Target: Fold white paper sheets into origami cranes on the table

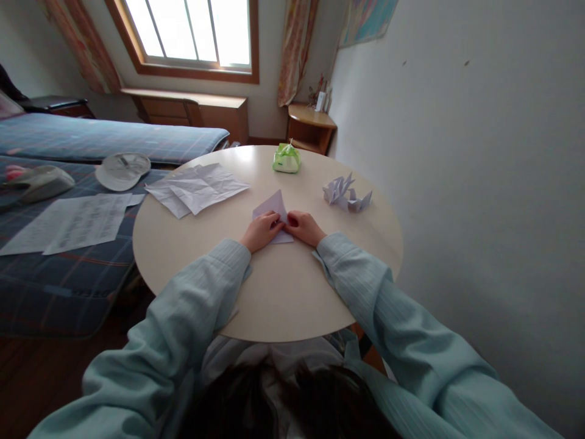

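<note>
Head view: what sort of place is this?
Probably a bedroom in a home: two plaid mattresses lie beyond and beside the round table, and curtains flank the window.

Left arm [178, 317] in a pale blue-green, finely striped cloth sleeve, right arm [397, 311] in the matching one; both reach forward from the lower corners, converging mid-view. Person's bare left grip [263, 231]: back of hand up, fingers curled inward. Bare right grip [306, 227] just beside it, thumb and index finger drawn together. Wrists low, hands angled toward each other. Long dark hair [274, 405] bottom centre.
</note>
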The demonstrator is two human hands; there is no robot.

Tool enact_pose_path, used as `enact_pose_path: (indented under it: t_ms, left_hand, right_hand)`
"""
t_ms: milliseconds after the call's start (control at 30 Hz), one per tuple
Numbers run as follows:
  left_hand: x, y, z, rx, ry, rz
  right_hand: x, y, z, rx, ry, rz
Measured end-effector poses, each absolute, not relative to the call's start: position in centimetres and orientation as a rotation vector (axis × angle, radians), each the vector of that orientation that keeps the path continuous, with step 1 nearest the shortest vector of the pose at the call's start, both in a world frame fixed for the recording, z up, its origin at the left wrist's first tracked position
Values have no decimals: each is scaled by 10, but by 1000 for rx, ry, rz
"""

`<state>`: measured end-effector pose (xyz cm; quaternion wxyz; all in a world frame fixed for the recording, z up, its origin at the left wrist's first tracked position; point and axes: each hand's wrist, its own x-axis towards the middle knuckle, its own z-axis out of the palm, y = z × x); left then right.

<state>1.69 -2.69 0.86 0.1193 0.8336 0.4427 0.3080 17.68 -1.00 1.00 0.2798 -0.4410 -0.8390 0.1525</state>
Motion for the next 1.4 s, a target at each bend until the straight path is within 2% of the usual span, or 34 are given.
enact_pose_path:
  t_ms: [1133, 1400]
  left_hand:
    - [18, -28, 9, 2472, 1339, 877]
    - [18, -27, 7, 2404, 1333, 961]
  right_hand:
    - [176, -7, 8, -1202, -2239, 397]
    - [178, -8, 9, -1208, -2195, 433]
